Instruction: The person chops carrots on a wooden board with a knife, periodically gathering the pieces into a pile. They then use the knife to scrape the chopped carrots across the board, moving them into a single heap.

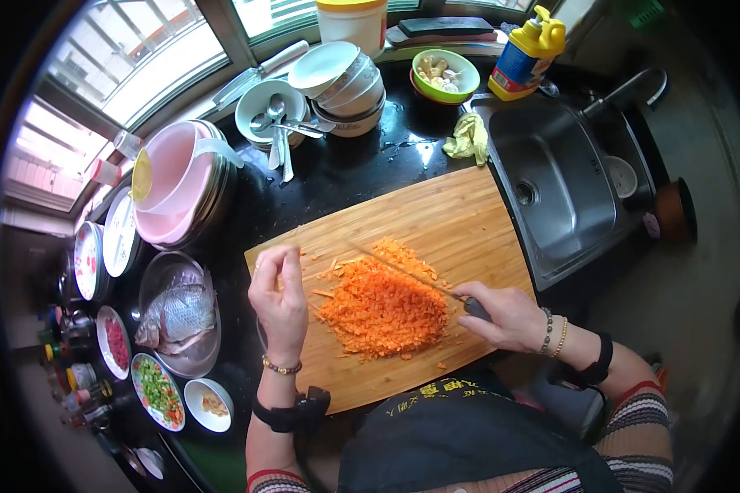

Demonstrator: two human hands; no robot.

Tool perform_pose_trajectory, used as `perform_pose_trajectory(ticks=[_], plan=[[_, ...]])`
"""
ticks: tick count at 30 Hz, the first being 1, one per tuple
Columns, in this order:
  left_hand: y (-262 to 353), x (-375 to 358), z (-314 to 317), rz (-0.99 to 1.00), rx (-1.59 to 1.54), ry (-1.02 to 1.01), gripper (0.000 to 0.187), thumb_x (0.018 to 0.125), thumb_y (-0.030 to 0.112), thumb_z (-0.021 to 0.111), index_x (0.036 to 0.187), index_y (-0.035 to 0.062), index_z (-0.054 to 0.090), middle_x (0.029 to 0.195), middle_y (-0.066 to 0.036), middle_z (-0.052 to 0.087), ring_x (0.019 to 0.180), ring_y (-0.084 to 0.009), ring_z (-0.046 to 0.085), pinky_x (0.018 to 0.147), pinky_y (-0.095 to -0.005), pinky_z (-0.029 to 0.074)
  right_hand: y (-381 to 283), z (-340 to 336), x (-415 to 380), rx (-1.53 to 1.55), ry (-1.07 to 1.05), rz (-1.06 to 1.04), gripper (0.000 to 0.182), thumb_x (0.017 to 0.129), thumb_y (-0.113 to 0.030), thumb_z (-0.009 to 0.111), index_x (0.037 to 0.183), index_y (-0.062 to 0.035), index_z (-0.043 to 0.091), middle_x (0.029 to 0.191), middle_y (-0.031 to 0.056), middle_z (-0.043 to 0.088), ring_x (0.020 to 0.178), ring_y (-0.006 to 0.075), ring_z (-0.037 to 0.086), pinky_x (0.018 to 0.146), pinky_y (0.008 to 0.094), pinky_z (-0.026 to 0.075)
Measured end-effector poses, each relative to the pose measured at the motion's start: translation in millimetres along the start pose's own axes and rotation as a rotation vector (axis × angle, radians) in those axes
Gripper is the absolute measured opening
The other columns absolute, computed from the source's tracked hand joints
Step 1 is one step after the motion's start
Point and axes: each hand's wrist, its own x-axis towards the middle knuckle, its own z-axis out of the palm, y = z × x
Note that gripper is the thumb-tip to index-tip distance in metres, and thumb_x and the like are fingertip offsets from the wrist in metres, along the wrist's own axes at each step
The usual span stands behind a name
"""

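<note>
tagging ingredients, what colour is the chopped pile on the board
The chopped pile is bright orange; it shows best in the head view.

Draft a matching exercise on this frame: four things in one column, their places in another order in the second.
Things:
1. knife
2. chopped orange pieces
3. fish
4. yellow cloth

Places:
A. at the edge of the sink
B. in a clear dish
C. in the right hand
D. heaped on the cutting board

Right pairs: 1-C, 2-D, 3-B, 4-A
</note>
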Motion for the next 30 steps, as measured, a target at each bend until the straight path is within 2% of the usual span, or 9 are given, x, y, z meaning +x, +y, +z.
perform_pose_trajectory(ticks=[4,9,13,19,21,23,26,29,30], plan=[[16,12,35,-0.030,-0.319,-0.002,0.017,0.093,0.009,0.049,0.088,-0.0031,0.060,0.082,-0.005,0.059,0.077,-0.0104,0.054,0.071,-0.0232,0.043,2,-7,24,-0.148,-0.056,-0.202,0.032,0.088,-0.029,0.056,0.107,-0.0069,0.044,0.075,0.0172,0.062,0.070,0.0378,0.061,0.060,0.0469,0.047],[3,10,81,-0.293,-0.376,0.022,0.036,0.092,0.023,0.057,0.064,-0.0002,0.059,0.050,0.004,0.045,0.048,-0.0038,0.039,0.044,-0.0226,0.030,3,-20,42,-0.299,-0.128,-0.201,0.029,0.089,-0.029,0.055,0.097,-0.0044,0.043,0.064,0.0185,0.060,0.065,0.0385,0.060,0.057,0.0472,0.047],[-19,6,98,-0.147,-0.204,0.045,0.038,0.090,0.023,0.061,0.060,0.0002,0.055,0.050,0.003,0.042,0.050,-0.0032,0.034,0.045,-0.0233,0.027,29,2,52,-0.311,-0.163,-0.183,0.029,0.088,-0.027,0.057,0.099,-0.0043,0.043,0.067,0.0182,0.060,0.065,0.0378,0.061,0.056,0.0461,0.047],[-12,22,90,-0.162,-0.182,0.060,0.039,0.090,0.023,0.061,0.059,0.0002,0.054,0.052,0.002,0.045,0.050,-0.0032,0.035,0.047,-0.0240,0.030,8,-7,47,-0.244,-0.150,-0.197,0.031,0.087,-0.026,0.058,0.103,-0.0048,0.044,0.071,0.0170,0.062,0.066,0.0370,0.061,0.056,0.0448,0.048],[-16,22,80,-0.232,-0.183,0.025,0.039,0.090,0.023,0.061,0.059,0.0004,0.054,0.052,0.002,0.046,0.050,-0.0030,0.036,0.047,-0.0242,0.030,-10,-8,43,-0.198,-0.126,-0.244,0.027,0.087,-0.023,0.057,0.091,-0.0023,0.040,0.062,0.0189,0.059,0.061,0.0382,0.060,0.053,0.0463,0.047],[-26,14,75,-0.317,-0.137,-0.035,0.038,0.090,0.019,0.061,0.057,0.0017,0.052,0.052,0.003,0.045,0.050,-0.0027,0.035,0.046,-0.0244,0.028,-2,4,48,-0.225,-0.145,-0.247,0.027,0.087,-0.023,0.057,0.091,-0.0021,0.040,0.062,0.0190,0.059,0.062,0.0380,0.060,0.053,0.0462,0.047],[-31,-1,76,-0.233,-0.193,0.055,0.040,0.089,0.017,0.062,0.054,0.0027,0.049,0.051,0.004,0.044,0.049,-0.0027,0.034,0.044,-0.0243,0.027,12,21,49,-0.241,-0.157,-0.262,0.027,0.086,-0.021,0.057,0.090,-0.0020,0.039,0.063,0.0187,0.059,0.062,0.0373,0.061,0.053,0.0451,0.047],[-30,3,72,-0.215,-0.179,0.019,0.041,0.089,0.018,0.061,0.053,0.0037,0.048,0.051,0.005,0.042,0.049,-0.0021,0.033,0.044,-0.0228,0.026,11,27,45,-0.203,-0.092,-0.271,0.027,0.085,-0.021,0.058,0.095,-0.0030,0.040,0.066,0.0183,0.060,0.064,0.0378,0.061,0.056,0.0456,0.047],[-29,6,71,-0.218,-0.168,-0.014,0.042,0.091,0.020,0.059,0.053,0.0041,0.048,0.052,0.006,0.042,0.050,-0.0017,0.033,0.046,-0.0212,0.026,8,20,46,-0.187,-0.140,-0.240,0.032,0.085,-0.021,0.059,0.106,-0.0057,0.040,0.077,0.0179,0.061,0.070,0.0376,0.061,0.060,0.0455,0.048]])
